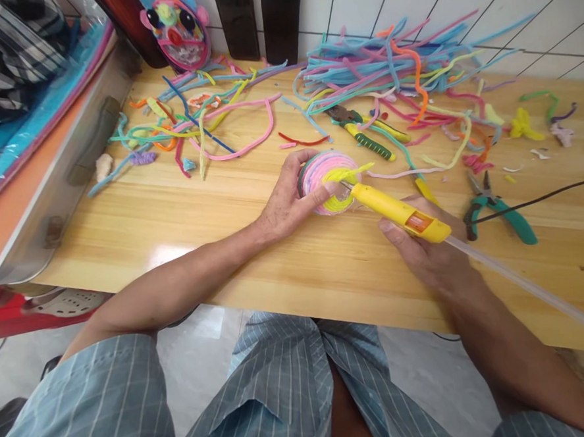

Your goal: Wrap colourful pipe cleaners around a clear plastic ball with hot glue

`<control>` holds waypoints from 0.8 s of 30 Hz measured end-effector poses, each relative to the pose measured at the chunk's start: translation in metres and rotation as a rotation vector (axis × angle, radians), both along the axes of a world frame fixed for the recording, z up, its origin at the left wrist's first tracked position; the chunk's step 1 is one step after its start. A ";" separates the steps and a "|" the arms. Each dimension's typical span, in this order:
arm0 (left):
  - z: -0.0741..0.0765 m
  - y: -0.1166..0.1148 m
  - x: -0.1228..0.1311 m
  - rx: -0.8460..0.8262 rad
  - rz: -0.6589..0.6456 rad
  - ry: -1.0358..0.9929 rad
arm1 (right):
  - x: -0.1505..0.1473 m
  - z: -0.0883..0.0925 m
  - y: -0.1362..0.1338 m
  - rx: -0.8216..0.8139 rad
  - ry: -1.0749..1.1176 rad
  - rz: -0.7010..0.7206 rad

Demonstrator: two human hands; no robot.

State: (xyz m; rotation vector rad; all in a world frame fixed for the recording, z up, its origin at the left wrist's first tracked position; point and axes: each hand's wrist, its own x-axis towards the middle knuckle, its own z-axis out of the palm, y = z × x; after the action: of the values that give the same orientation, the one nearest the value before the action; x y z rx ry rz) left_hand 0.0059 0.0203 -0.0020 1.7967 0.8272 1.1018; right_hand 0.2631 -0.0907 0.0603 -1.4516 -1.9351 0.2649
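Observation:
My left hand (290, 195) is closed around a small round piece (318, 167) wound in rings of pink, lilac and yellow pipe cleaner, its thumb on the front face. A yellow pipe cleaner (351, 173) coils on that face, one end sticking out to the right. My right hand (424, 237) grips a yellow glue gun (387, 206), with a clear glue stick (518, 274) jutting from its back. The gun's metal nozzle meets the face near my left thumb. Fingers of the right hand are partly hidden behind the gun.
Green-handled cutters (366, 138) and teal pliers (499, 209) lie on the wooden table (255, 260). A bundle of pipe cleaners (362, 69) is at the back, with loose pieces around. A decorated face craft (176, 31) stands back left, a plastic box (85, 158) at left. A black cord (543, 200) crosses the right.

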 end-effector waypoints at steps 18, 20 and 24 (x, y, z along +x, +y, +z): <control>0.003 -0.003 0.002 -0.081 -0.022 -0.044 | 0.002 -0.001 0.001 0.079 -0.057 0.029; 0.004 -0.004 0.002 -0.079 -0.018 -0.048 | 0.002 -0.001 0.002 0.096 -0.042 0.031; 0.004 -0.004 0.003 -0.076 -0.014 -0.057 | 0.002 -0.001 0.002 0.122 -0.036 0.029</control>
State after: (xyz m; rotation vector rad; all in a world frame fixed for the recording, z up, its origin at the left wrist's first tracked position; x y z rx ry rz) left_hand 0.0088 0.0159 0.0021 1.6982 0.8110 1.0932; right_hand 0.2648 -0.0889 0.0589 -1.3583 -1.9667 0.1326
